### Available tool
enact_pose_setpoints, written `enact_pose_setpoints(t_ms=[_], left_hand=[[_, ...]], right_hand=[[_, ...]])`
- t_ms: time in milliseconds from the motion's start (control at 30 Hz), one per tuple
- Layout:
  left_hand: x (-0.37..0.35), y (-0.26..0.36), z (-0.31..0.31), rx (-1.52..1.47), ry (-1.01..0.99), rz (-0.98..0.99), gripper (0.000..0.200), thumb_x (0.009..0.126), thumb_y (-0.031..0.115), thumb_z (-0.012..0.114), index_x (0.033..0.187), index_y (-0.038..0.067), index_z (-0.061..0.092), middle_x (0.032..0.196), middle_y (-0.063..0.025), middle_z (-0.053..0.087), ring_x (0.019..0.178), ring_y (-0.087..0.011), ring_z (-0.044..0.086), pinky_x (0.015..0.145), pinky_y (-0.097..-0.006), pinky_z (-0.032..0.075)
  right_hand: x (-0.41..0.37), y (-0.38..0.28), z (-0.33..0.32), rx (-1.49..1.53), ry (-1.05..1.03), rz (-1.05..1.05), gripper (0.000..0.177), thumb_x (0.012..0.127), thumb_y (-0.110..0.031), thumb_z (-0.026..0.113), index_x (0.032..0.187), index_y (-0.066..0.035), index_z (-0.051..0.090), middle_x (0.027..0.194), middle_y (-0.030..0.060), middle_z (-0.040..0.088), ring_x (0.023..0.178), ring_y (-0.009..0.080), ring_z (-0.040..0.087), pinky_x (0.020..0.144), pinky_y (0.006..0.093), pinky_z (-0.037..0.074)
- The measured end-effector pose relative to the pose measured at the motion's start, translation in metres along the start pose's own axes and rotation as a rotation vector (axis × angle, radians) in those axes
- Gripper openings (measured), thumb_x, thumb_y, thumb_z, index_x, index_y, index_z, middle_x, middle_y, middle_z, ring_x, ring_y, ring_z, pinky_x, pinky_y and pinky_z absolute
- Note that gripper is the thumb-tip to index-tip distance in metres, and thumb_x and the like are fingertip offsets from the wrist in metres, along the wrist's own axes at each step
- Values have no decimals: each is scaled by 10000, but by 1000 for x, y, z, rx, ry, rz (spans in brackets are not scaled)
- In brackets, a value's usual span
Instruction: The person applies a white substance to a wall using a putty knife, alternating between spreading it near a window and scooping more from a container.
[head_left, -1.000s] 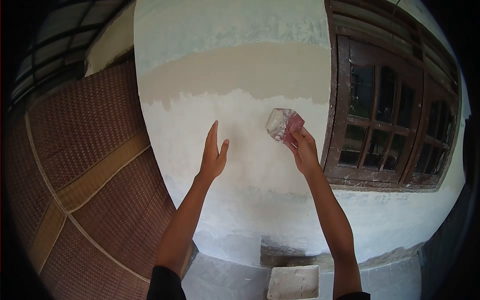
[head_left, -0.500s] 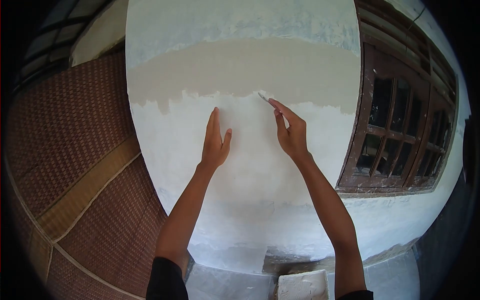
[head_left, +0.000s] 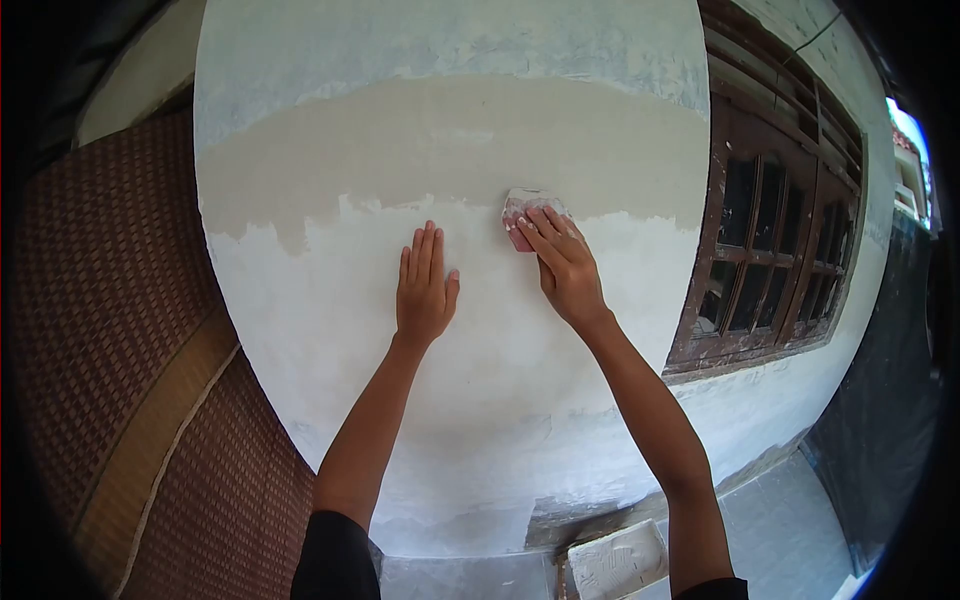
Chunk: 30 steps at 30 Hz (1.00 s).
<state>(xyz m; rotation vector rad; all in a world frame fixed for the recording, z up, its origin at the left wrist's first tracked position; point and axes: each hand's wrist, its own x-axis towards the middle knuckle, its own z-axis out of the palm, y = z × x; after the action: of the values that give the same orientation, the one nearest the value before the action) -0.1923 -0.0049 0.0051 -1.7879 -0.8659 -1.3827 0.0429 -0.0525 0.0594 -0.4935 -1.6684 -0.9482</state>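
Note:
My right hand [head_left: 570,272] presses a putty spreader [head_left: 517,222] against the wall, its reddish flat face smeared with white. The spreader's top edge lies at the border between a damp beige-grey band of putty [head_left: 400,135] and the whiter wall [head_left: 480,320] below. Fingers stretched and close together, my left hand [head_left: 425,285] lies flat by the wall to the left, thumb apart, holding nothing.
A brown wooden window [head_left: 765,240] with glass panes is set in the wall at right. Woven matting [head_left: 110,260] hangs at left. On the grey tiled floor [head_left: 470,578] stands a tray of white putty [head_left: 620,560]. Dark sheeting [head_left: 870,400] hangs at far right.
The spreader has turned from edge-on to broad side showing, with my right hand's fingers now spread over it. My left hand has turned flatter to the wall. The view has shifted slightly.

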Motion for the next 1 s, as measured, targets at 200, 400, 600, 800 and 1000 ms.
enact_pose_setpoints(t_ms=[200, 400, 600, 800, 1000], left_hand=[[-2, -2, 4, 32, -3, 9, 626, 983, 172, 485, 1541, -34, 290, 1609, -191, 304, 1503, -341, 272, 1214, -505, 203], [-3, -3, 4, 39, 2, -1, 620, 978, 173, 480, 1539, -28, 306, 1608, -180, 316, 1499, -336, 286, 1214, -503, 204], [-3, -2, 6, 54, 11, 0, 634, 958, 153, 485, 1537, -32, 307, 1604, -184, 320, 1499, -338, 289, 1212, -503, 208], [-3, -2, 6, 57, -1, -10, 644, 946, 129, 488, 1537, -41, 297, 1612, -199, 293, 1506, -353, 262, 1209, -522, 199], [-2, -1, 5, 46, 5, -6, 644, 948, 129, 486, 1539, -40, 293, 1616, -193, 284, 1507, -351, 257, 1210, -521, 196]], right_hand=[[-7, 4, 12, -103, -9, -23, 448, 842, 59, 654, 1267, -82, 670, 1335, 110, 638, 1269, 334, 584, 1067, 489, 466], [-13, 4, 29, -189, -26, -5, 405, 851, 31, 645, 1238, -81, 693, 1323, 103, 650, 1262, 314, 596, 1070, 459, 468], [-15, 11, 31, -219, -106, -18, 404, 845, 21, 641, 1229, -91, 699, 1313, 97, 661, 1249, 292, 611, 1073, 445, 465], [-32, 8, 18, -219, -229, -34, 419, 836, 25, 636, 1232, -99, 692, 1301, 89, 670, 1242, 274, 617, 1086, 440, 458], [-25, -14, -20, -119, -277, -26, 408, 824, 39, 645, 1214, -72, 684, 1219, 90, 704, 1167, 271, 659, 1020, 425, 513]])
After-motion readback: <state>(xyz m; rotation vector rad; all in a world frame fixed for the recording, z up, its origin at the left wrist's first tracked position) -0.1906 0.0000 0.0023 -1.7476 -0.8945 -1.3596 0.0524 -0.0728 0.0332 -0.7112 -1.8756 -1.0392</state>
